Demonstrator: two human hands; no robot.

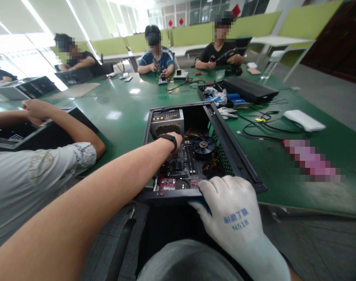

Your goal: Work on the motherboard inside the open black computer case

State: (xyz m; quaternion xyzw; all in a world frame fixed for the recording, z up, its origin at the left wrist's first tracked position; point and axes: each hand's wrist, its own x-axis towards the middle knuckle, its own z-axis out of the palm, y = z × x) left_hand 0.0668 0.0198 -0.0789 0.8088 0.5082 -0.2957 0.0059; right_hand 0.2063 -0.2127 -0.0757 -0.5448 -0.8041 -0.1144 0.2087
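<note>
An open black computer case (pixel 236 156) lies on the green table in front of me, its near edge over my lap. Inside are a silver power supply (pixel 168 128), a black cooling fan (pixel 204 147) and a motherboard (pixel 178 167). My left hand (pixel 177 141), bare with a black wristband, reaches into the case beside the power supply. Its fingers point down and are hidden, so what they touch does not show. My right hand (pixel 233 207), in a white work glove, is wrapped round the case's near edge at the right.
A co-worker's arm (pixel 66 121) reaches over another black case (pixel 81 121) close on my left. Black cables (pixel 254 125), a white box (pixel 303 120) and a tray of gloves and blue-handled tools (pixel 216 95) lie to the right. Several people sit across the green table (pixel 122 101).
</note>
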